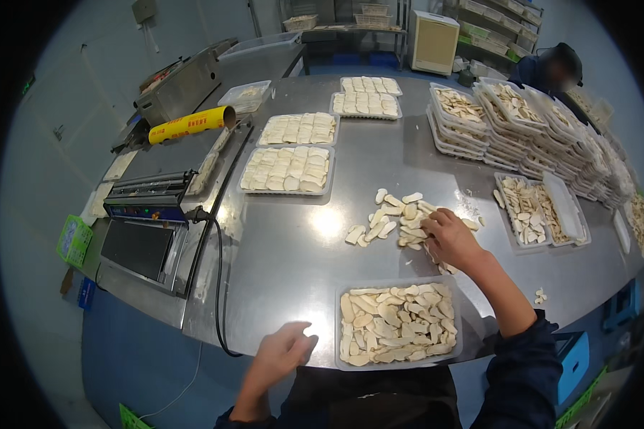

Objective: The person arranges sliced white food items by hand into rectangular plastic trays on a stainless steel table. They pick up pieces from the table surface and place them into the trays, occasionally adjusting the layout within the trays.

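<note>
Before me a clear plastic tray (399, 364) at the table's front edge is filled with pale slices, apparently dried mushroom (389, 322). My right hand (451, 238) reaches past it into a loose pile of the same slices (412, 228) on the steel table (279, 246). Its fingers touch the pile's right side; their tips are partly hidden, so a grip cannot be made out. Left of the near tray, my left hand (285, 348) hovers by the table edge, holding nothing, with thumb and forefinger apart.
Trays of neatly lined slices (287, 169) stand farther back. Stacked trays (459, 123) and two part-covered trays (525, 212) fill the right side. A film-wrapping machine (147, 195), its power cable (218, 289) and a yellow tube (190, 124) are left. A person (550, 67) is at the back right.
</note>
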`<state>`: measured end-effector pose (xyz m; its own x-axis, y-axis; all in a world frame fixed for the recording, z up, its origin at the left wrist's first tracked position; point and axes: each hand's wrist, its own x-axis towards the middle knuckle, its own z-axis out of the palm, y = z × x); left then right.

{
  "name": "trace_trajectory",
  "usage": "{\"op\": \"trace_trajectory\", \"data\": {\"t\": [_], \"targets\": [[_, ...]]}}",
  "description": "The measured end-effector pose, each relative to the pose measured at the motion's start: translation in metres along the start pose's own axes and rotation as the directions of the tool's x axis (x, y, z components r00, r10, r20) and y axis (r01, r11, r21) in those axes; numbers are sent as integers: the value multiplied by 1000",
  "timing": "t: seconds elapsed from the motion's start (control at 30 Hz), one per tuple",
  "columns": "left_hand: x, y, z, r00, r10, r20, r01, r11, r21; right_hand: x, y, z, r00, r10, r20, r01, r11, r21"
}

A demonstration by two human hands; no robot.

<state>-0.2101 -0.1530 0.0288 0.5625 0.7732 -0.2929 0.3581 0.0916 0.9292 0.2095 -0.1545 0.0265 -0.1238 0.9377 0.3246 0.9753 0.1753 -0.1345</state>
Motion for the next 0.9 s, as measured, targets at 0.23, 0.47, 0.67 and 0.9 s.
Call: {"op": "trace_trajectory", "data": {"t": [0.23, 0.47, 0.67, 0.9], "targets": [[33, -2, 36, 999, -15, 42, 16, 999, -38, 69, -57, 37, 950, -313, -11, 313, 950, 8], [43, -10, 50, 1000, 9, 17, -10, 999, 41, 94, -62, 49, 916, -392, 85, 392, 920, 20], [47, -6, 62, 998, 35, 47, -33, 998, -48, 81, -59, 56, 953, -261, 154, 239, 960, 148], [55, -1, 66, 1000, 25, 7, -24, 993, -112, 101, -62, 53, 920, -102, 377, 113, 994, -7]]}}
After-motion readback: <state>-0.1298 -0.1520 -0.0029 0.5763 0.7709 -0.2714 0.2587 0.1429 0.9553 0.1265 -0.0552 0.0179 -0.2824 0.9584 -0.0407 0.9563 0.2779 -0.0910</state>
